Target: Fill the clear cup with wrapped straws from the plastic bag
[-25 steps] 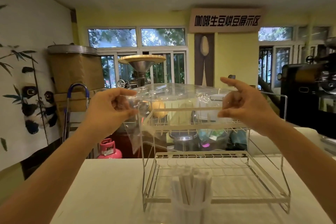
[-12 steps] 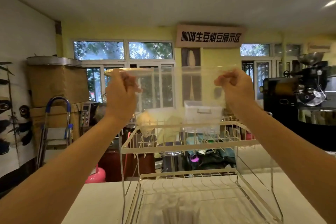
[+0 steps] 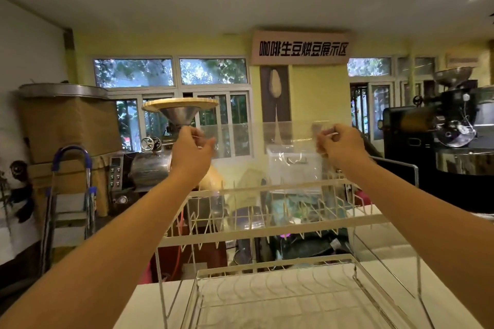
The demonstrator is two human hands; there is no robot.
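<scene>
Plastic bag [image 3: 263,141] is up in the air, stretched flat and taut between both hands, clear film hard to trace at the lower edge. It looks empty: background shows straight through it. Top edge runs roughly level from one grip to the other.

Left hand [image 3: 191,148] is pinched closed on the bag's left top corner, fingers curled in. Right hand [image 3: 338,145] is pinched closed on the right top corner, same posture. Both arms are extended forward, hands at about the same height, well apart, bag spanning the gap.

Below the grips: a two-tier white wire dish rack [image 3: 270,232] on a white counter [image 3: 149,307]. Bag hangs above the rack's upper tier; cannot tell whether its lower edge touches the tines.

Beyond the grips: windows [image 3: 171,72], a sign with Chinese lettering [image 3: 302,48], a metal funnel [image 3: 179,112] just above-left of the left hand, a dark roasting machine [image 3: 438,125] to the right of the right hand.
</scene>
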